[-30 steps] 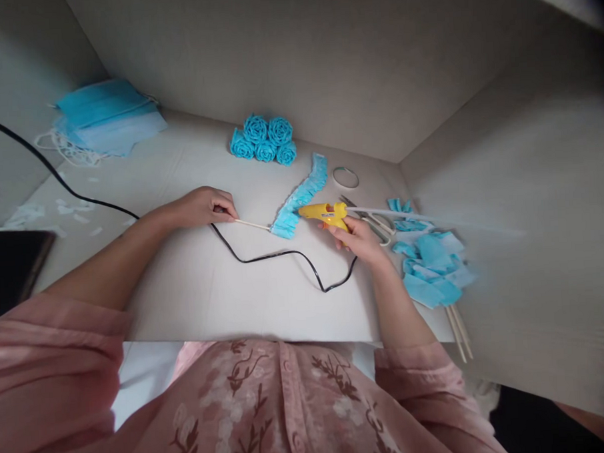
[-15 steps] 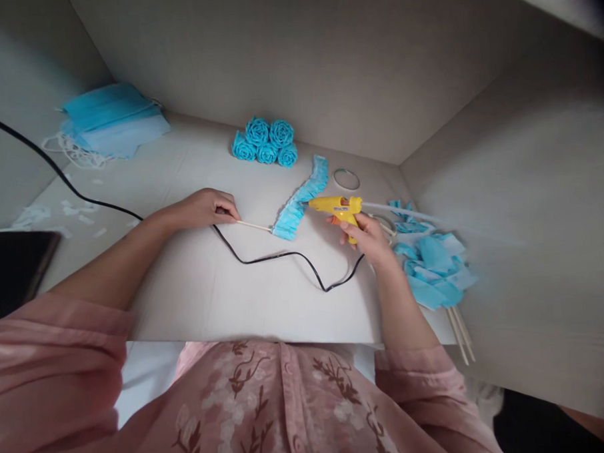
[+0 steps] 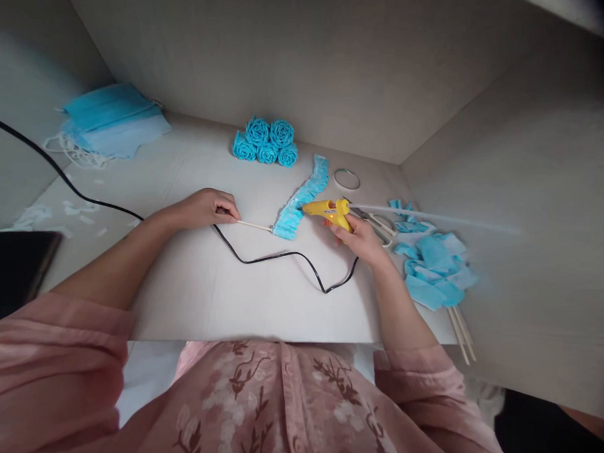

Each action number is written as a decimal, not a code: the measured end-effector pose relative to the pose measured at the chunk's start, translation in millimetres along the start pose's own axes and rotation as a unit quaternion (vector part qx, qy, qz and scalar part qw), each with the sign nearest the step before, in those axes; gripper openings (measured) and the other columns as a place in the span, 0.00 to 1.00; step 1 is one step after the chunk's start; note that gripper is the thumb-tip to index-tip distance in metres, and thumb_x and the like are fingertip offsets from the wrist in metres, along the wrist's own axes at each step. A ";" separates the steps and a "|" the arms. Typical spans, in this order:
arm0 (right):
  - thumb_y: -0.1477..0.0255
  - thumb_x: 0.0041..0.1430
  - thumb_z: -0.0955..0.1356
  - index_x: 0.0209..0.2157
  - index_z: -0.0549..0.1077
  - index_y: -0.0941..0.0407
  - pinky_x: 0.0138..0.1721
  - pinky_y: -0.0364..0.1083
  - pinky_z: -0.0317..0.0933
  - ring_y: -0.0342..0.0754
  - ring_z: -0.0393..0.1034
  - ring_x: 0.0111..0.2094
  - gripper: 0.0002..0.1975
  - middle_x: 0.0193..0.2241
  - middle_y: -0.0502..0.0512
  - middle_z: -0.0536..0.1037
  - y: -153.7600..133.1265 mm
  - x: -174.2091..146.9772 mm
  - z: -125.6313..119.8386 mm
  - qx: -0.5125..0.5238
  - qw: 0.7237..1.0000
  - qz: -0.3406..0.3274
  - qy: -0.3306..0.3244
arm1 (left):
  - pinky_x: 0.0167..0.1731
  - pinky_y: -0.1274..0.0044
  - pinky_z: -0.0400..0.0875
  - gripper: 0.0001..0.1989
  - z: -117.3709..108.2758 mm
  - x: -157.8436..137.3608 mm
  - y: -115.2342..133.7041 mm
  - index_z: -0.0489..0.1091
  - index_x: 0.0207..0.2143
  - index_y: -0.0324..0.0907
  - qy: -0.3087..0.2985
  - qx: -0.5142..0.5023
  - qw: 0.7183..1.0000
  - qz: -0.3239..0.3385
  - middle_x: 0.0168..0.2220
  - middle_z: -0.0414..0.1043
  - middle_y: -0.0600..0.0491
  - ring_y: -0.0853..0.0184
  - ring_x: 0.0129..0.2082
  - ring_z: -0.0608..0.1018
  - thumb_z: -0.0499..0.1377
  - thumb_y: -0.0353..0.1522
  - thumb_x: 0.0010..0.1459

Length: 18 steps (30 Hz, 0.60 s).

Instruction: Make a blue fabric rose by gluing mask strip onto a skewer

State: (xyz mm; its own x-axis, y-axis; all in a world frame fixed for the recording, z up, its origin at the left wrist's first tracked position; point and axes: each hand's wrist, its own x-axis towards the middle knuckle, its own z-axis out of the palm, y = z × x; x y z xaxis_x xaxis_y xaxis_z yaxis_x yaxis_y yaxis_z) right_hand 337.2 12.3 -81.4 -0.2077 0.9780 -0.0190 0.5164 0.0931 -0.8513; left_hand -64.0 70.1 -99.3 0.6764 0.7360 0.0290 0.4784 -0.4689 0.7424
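Between the fingers of my left hand (image 3: 208, 208) is a thin wooden stick (image 3: 254, 225), its far tip meeting the lower end of a ruffled blue fabric strip (image 3: 301, 200). The strip lies slanted on the white table. My right hand (image 3: 358, 236) is closed around the handle of a yellow glue gun (image 3: 326, 209), whose nozzle points left at the strip's middle. A long clear glue stick (image 3: 421, 214) juts from the gun's rear. Partly behind my right hand lie scissors (image 3: 385, 226) with pale handles.
Several rolled blue rosettes (image 3: 265, 142) are stacked at the back. Blue face masks (image 3: 114, 121) lie back left, blue scraps (image 3: 436, 267) and wooden sticks (image 3: 461, 336) at right. A ring (image 3: 346, 179) rests behind the gun. A black cord (image 3: 278, 255) crosses the table; a dark phone-like slab (image 3: 18, 265) sits far left.
My right hand and the glue gun have shifted slightly left and down along the strip, showing more of the scissors. The left hand and stick have stayed put.
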 end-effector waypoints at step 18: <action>0.54 0.58 0.71 0.41 0.77 0.54 0.27 0.48 0.66 0.43 0.66 0.21 0.19 0.45 0.56 0.83 -5.6 -2.5 -3.2 0.018 1.000 0.010 -0.004 | 0.32 0.80 0.65 0.13 0.1 -0.1 -0.8 0.81 0.34 0.42 0.000 -0.003 1.000 0.001 0.33 0.77 0.52 0.70 0.31 0.75 0.62 0.42 0.58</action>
State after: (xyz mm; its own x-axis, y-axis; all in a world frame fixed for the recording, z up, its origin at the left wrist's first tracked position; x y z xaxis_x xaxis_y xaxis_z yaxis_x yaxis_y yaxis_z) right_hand 337.5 10.0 -74.9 -0.2039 0.9782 -0.0392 0.4906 0.0674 -0.8688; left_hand -64.3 70.3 -99.9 0.6774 0.7349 0.0313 0.4732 -0.4680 0.7464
